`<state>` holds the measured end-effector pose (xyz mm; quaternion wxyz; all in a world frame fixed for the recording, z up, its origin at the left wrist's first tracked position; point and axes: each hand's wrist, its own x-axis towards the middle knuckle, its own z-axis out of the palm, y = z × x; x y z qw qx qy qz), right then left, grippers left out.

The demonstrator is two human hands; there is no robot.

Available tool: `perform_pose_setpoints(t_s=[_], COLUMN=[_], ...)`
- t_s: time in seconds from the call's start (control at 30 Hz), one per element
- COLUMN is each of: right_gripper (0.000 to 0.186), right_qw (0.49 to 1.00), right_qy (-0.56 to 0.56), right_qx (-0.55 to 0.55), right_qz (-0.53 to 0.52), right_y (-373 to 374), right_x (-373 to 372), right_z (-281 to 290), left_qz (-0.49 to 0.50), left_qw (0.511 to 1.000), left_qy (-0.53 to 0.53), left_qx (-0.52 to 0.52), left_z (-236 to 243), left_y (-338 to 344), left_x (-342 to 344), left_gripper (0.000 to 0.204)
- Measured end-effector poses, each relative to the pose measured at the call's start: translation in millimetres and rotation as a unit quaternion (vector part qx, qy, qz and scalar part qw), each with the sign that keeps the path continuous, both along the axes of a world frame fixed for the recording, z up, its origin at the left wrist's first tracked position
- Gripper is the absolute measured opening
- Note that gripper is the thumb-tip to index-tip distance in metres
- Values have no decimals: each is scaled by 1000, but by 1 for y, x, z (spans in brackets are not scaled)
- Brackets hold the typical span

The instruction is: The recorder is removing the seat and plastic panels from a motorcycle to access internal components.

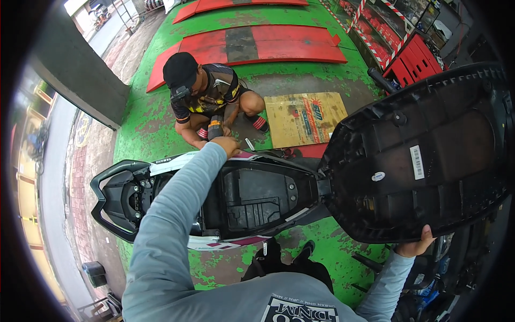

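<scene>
Black oval plastic seat (pixel 413 161) stands open beyond our right hand (pixel 416 247), which grips its near rim; long axis sideways, hinged end leftward. Our left hand (pixel 227 145), arm (pixel 177 212) stretched forward, has a grip we cannot tell.

The green floor (pixel 140 138) was worn in patches. Long red platforms (pixel 300 42) and a flat cardboard sheet (pixel 304 121) lay on it.
</scene>
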<state>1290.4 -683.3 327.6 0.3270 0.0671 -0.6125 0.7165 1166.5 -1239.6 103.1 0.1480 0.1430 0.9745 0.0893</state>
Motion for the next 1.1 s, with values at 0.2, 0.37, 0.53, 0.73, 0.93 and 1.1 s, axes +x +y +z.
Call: perform_pose_setpoints(t_s=[0.2, 0.37, 0.53, 0.73, 0.93, 1.1], right_gripper=[73, 101, 96, 64, 25, 30], right_qw=[992, 911, 902, 879, 956, 741], right_qy=[-34, 61, 174, 116, -253, -639], right_qx=[107, 408, 350, 284, 30, -149], right_qz=[-56, 17, 186, 366, 146, 142], right_y=[-60, -102, -170, -171, -109, -59], right_x=[31, 40, 46, 24, -28, -10], right_z=[6, 18, 44, 4, -182, -338], left_qz=[55, 231, 229, 390, 641, 726], left_qw=[996, 799, 592, 513, 447, 430], left_qy=[-56, 274, 492, 453, 266, 184], left_qx=[33, 483, 596, 616, 565, 504], left_z=[46, 196, 260, 252, 153, 95], left_y=[9, 99, 166, 119, 23, -15], left_x=[33, 105, 245, 316, 376, 394], left_gripper=[48, 35, 85, 66, 58, 80])
